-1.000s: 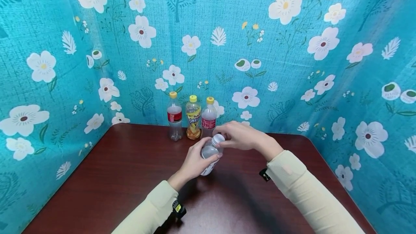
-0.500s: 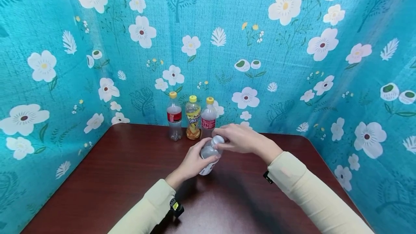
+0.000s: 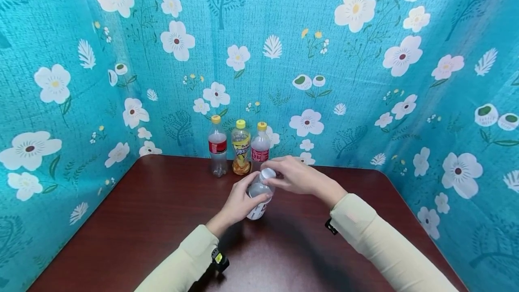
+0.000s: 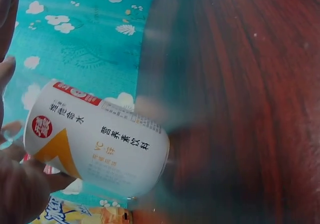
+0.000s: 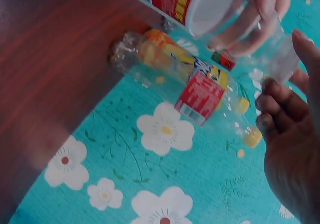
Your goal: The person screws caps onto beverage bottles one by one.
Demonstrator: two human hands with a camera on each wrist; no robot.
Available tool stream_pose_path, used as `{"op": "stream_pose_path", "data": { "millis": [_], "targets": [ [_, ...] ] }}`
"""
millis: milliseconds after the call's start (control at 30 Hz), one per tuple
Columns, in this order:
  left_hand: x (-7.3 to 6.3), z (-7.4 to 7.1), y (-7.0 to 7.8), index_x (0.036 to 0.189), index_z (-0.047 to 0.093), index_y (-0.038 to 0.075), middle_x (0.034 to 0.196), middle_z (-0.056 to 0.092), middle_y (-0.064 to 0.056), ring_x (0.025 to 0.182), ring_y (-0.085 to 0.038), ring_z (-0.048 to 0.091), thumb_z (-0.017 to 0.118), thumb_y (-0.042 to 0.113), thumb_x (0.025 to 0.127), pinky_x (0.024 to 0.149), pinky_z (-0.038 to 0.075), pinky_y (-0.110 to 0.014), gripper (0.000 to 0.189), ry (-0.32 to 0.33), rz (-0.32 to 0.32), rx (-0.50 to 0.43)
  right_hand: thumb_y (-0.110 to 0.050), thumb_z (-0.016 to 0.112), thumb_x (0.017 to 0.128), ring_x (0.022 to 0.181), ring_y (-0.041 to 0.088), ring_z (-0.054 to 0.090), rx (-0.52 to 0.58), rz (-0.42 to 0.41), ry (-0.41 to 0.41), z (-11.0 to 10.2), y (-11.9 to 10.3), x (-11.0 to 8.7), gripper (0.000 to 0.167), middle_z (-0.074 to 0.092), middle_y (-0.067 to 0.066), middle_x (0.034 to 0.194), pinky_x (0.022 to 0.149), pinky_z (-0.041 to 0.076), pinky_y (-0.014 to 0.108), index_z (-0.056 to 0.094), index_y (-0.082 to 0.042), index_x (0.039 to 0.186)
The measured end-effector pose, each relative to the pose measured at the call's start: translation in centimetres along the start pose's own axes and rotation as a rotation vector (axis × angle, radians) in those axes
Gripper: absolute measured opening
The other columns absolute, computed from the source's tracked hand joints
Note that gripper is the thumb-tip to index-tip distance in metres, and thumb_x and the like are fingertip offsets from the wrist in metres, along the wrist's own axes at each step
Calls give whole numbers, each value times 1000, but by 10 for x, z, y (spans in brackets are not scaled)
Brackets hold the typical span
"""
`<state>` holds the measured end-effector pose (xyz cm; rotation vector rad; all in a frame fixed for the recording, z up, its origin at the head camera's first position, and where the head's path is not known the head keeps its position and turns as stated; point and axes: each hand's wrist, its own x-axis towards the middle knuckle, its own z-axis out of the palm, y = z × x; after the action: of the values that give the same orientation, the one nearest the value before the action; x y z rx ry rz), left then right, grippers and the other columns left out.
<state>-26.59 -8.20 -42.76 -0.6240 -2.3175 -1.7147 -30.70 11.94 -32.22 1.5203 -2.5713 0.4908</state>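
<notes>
A clear plastic bottle [image 3: 257, 189] with a white printed label [image 4: 100, 139] stands slightly tilted over the table. My left hand [image 3: 238, 199] grips its clear upper part, thumb on the near side. At the bottle's top, the fingers and thumb of my right hand [image 3: 295, 175] pinch the white bottle cap [image 3: 267, 174]. In the right wrist view the cap [image 5: 284, 63] lies between thumb and fingertips, on the bottle's neck. Whether the cap is loose or tight I cannot tell. The bottle's base is close to the table; contact is unclear.
Three yellow-capped bottles stand in a row behind the hands: a red-labelled one [image 3: 218, 148], a yellow-labelled one [image 3: 241, 148] and another red-labelled one [image 3: 260, 143]. The dark red-brown table [image 3: 162, 202] ends at a blue flowered cloth [image 3: 284, 80].
Both hands and the bottle have shifted slightly left. My right fingers have shifted around the cap, which shows more of its top now than half a second ago.
</notes>
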Motion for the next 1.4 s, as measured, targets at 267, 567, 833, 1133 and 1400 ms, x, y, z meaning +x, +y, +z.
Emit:
{"op": "stream_pose_path", "data": {
  "millis": [267,567,833,1133,1400],
  "targets": [
    [-4,11,-7,135,62,14,124,70,-4,102,-20,68,83,29,88,84,59,-39,54,169,38,96,-31,71,98,87,14,66,-73,57,111,14,-10,6,33,73,6,106,73,56,30,70,-7,121],
    [-2,17,-8,134,61,15,123,68,-2,102,-17,68,83,33,87,82,59,-35,55,170,47,121,-35,67,100,91,14,66,-133,72,62,11,-7,1,36,71,2,109,77,57,32,68,-10,126],
    [1,14,-6,132,60,17,123,69,-1,103,-17,67,84,38,85,85,58,-38,57,134,44,170,-36,65,101,88,12,63,-192,20,63,9,-4,-7,33,68,-3,106,80,55,34,68,-14,126],
    [6,0,-1,132,59,17,124,68,0,105,-17,66,86,37,84,87,58,-39,58,123,29,175,-41,70,97,79,10,57,-225,44,157,5,-4,-10,36,69,-5,100,74,49,33,68,-15,121],
    [16,-19,-8,137,56,14,129,66,-7,112,-25,65,86,36,84,92,56,-50,65,200,-53,195,-37,69,98,73,10,54,-202,85,198,1,3,-16,27,66,-7,93,68,48,29,71,-17,117]
  ]
}}
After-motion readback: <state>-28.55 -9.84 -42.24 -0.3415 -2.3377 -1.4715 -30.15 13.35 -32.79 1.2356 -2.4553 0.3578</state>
